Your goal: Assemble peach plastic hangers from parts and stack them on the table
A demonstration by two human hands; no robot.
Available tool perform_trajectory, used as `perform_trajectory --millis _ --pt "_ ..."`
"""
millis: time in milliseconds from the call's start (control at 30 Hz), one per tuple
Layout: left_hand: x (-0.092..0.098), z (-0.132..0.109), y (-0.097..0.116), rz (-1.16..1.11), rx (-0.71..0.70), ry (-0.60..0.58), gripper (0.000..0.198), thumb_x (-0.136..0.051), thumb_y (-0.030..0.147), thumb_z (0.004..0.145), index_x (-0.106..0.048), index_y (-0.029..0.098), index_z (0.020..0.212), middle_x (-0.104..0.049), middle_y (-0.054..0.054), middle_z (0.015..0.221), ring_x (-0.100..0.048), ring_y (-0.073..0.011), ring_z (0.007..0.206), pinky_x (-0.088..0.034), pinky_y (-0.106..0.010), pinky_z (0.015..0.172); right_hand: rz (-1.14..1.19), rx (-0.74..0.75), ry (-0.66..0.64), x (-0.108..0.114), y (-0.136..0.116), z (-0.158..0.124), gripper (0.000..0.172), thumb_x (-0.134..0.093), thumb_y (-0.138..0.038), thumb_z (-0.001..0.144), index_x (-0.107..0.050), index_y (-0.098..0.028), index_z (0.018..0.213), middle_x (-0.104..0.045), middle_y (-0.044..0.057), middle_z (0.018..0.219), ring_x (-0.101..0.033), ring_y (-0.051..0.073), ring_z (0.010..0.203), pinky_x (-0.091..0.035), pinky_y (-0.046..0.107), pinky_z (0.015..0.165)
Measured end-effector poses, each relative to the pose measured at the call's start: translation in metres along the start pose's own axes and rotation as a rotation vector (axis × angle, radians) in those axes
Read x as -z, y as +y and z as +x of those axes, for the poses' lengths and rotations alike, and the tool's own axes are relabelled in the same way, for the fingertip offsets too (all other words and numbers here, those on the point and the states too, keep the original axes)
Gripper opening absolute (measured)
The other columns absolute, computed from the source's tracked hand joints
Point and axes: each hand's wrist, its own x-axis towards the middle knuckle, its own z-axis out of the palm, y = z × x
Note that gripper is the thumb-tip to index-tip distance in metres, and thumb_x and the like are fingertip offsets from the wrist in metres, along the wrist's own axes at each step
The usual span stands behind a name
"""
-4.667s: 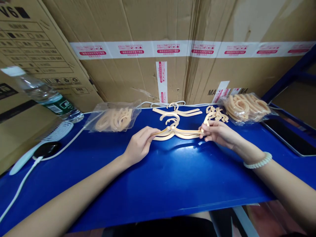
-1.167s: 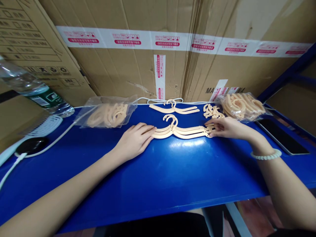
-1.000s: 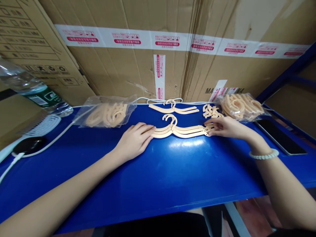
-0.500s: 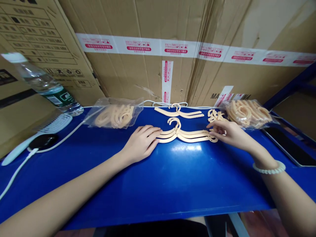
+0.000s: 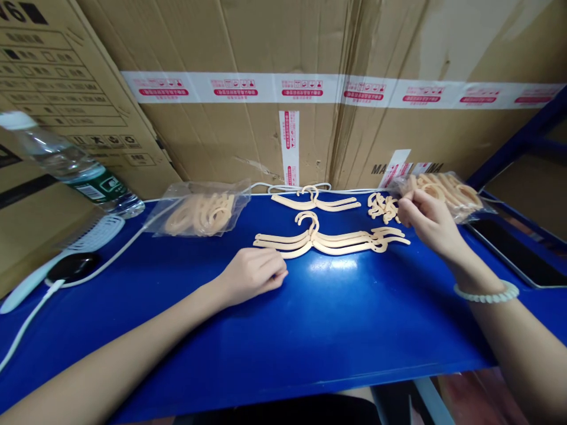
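A stack of beige plastic hangers lies flat on the blue table. My left hand rests on the table just in front of the stack's left end, fingers curled into a loose fist, holding nothing. My right hand is past the stack's right end. Its bent fingertips pinch at the edge of a small pile of beige clip pieces; what they hold is too small to make out. A second pair of hangers lies further back.
A clear bag of beige rings lies at the back left, another bag at the back right. A water bottle, a white handled item, a black puck with white cable sit left. A dark tablet lies right. Cardboard boxes wall the back.
My left hand has let go of the hanger stack, drawn back and curled shut. My right hand has left the stack's right end and moved back to the small clip pile.
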Motion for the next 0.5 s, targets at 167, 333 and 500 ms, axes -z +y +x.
perform_trajectory --millis 167,333,500 --pt "0.001 0.002 0.016 -0.099 -0.055 -0.235 0.030 -0.046 0.022 0.101 -0.049 0.020 0.071 -0.055 0.002 0.065 -0.049 -0.0115 0.056 -0.035 -0.026 0.055 0.172 -0.033 0.038 0.000 0.005 0.000 0.043 -0.062 -0.050 0.094 -0.044 -0.023 0.066 -0.047 -0.001 0.059 -0.039 0.015 0.056 -0.028 0.033 0.056" --pt "-0.001 -0.001 0.014 -0.190 0.022 -0.247 0.032 -0.047 0.029 0.104 -0.047 0.019 0.073 -0.055 0.003 0.067 -0.048 -0.0103 0.056 -0.034 -0.025 0.055 0.367 -0.045 0.126 -0.003 0.011 0.002 0.044 -0.077 -0.051 0.082 -0.050 -0.021 0.064 -0.049 -0.003 0.055 -0.042 0.012 0.053 -0.031 0.029 0.053" --pt "-0.002 -0.001 0.014 -0.182 0.046 -0.273 0.027 -0.045 0.031 0.105 -0.052 0.018 0.082 -0.061 0.002 0.074 -0.052 -0.0117 0.060 -0.034 -0.026 0.057 0.480 -0.161 0.183 -0.006 0.012 0.005 0.042 -0.084 -0.050 0.073 -0.057 -0.019 0.065 -0.052 -0.003 0.054 -0.045 0.011 0.053 -0.034 0.025 0.053"
